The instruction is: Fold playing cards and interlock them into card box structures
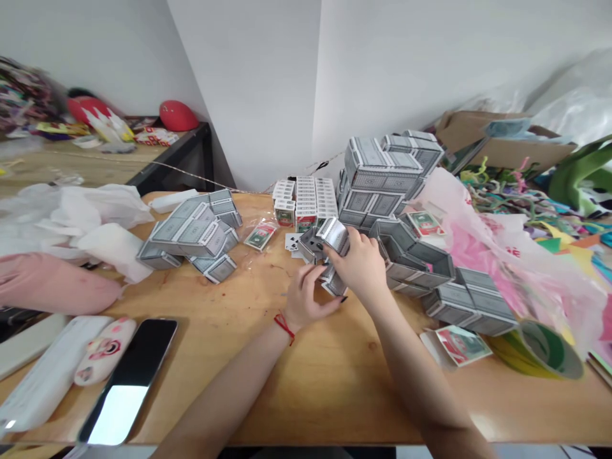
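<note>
In the middle of the table, my right hand (362,266) is closed on a folded playing card (333,234) with a grey patterned back. My left hand (308,298), with a red string at its wrist, curls its thumb and fingers around the lower folded card piece (331,280) of the same assembly. Another folded part (310,245) shows black spade pips beside them. Flat playing cards (292,242) lie just behind. To the right stand an open ring of joined cards (415,258) and a tall stack of card blocks (382,172).
Card blocks (191,226) stand on the left, beside a wrapped card pack (261,235). Small card boxes (306,197) line up at the back. A phone (131,376) lies front left; a tape roll (538,350) and an opened card box (461,346) sit front right.
</note>
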`<state>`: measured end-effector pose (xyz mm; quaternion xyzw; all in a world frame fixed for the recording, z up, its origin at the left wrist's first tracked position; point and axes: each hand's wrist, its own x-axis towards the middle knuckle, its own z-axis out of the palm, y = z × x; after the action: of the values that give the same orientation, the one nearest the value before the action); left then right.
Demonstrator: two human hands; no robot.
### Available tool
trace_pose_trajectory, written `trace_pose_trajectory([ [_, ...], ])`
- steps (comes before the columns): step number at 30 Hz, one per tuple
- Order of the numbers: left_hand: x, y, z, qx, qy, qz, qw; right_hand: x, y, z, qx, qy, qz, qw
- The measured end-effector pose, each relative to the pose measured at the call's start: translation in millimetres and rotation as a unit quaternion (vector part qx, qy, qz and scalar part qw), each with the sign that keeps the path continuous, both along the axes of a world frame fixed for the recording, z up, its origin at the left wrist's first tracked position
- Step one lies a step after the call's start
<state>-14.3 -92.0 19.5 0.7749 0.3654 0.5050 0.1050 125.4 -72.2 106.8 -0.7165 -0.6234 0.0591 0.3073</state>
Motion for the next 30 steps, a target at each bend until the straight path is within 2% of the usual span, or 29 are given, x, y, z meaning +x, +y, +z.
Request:
trace_pose_trajectory([
  [2, 6.2, -3.2, 3.5, -0.011, 0.014, 0.032, 0.999, -3.6, -2.2, 2.8, -0.019, -0.002, -0.022, 1.0],
  [5, 8.6, -4.0, 6.1, -0.014, 0.015, 0.042, 0.999, -7.7, -4.9, 6.9, -0.063, -0.001, -0.056, 0.996],
  [8, 5.5, -1.5, 8.4, 0.01, -0.004, 0.026, 1.0, -8.6, -6.0, 7.7, -0.074, 0.013, -0.048, 0.996],
  [10, 2.4, 1.6, 14.1, 0.024, -0.006, -0.006, 1.0, -5.5, -5.6, 7.8, -0.071, 0.03, -0.023, 0.997],
  [14, -3.4, 9.7, 42.2, 0.021, 0.062, -0.094, 0.993, 7.5, -3.2, 13.7, -0.077, 0.042, 0.006, 0.996],
  [16, -5.3, 14.1, 61.5, 0.042, 0.087, -0.111, 0.989, 14.4, -2.2, 18.4, -0.088, 0.05, 0.019, 0.995],
  [19, -9.1, 21.5, 89.6, 0.043, 0.108, -0.112, 0.987, 25.2, -1.9, 22.6, -0.09, 0.078, 0.052, 0.992],
  [22, -17.9, 29.8, 112.6, -0.011, 0.115, -0.077, 0.99, 39.2, -3.5, 24.0, -0.077, 0.104, 0.086, 0.988],
  [25, -29.8, 35.4, 129.6, -0.074, 0.122, -0.043, 0.989, 51.4, -7.9, 29.3, -0.026, 0.105, 0.096, 0.989],
  [27, -35.1, 35.5, 137.0, -0.107, 0.127, -0.039, 0.985, 53.1, -12.2, 35.8, -0.007, 0.129, 0.159, 0.979],
  [30, -34.3, 31.1, 141.7, -0.15, 0.089, -0.082, 0.981, 43.4, -18.3, 44.0, -0.017, 0.175, 0.277, 0.945],
])
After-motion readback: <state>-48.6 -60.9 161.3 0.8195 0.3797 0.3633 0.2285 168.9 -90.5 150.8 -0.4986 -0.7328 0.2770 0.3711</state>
